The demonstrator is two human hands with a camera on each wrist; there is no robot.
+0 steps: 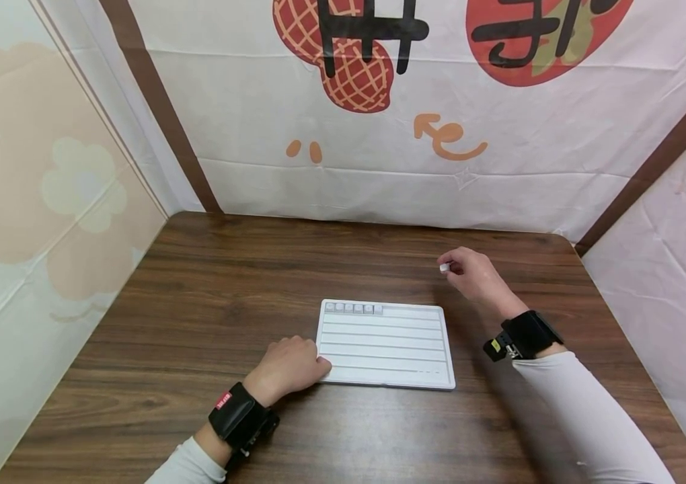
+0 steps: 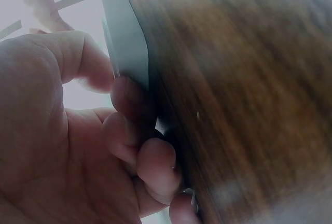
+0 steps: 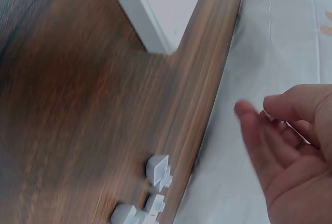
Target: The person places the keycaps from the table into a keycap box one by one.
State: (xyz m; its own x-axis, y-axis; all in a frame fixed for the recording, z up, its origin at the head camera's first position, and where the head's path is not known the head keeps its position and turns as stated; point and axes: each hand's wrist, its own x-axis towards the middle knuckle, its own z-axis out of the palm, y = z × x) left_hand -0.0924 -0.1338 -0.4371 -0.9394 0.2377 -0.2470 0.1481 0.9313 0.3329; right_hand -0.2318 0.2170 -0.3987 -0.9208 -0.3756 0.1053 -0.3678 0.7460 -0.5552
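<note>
A white ridged tray point(image 1: 385, 345) lies on the brown wooden table, with a short row of small white keycaps point(image 1: 349, 308) along its top left groove. My left hand point(image 1: 288, 366) grips the tray's near left corner, thumb on top; the left wrist view shows curled fingers against the tray's side point(image 2: 128, 42). Beyond the tray's far right corner, my right hand point(image 1: 475, 275) is raised and pinches a small white keycap point(image 1: 444, 267) between thumb and fingers. That keycap is mostly hidden by the fingers in the right wrist view.
Several loose white keycaps point(image 3: 157, 170) lie on the table near its far edge in the right wrist view. A printed white cloth point(image 1: 355, 191) hangs behind the table point(image 1: 210, 289), with more cloth at both sides.
</note>
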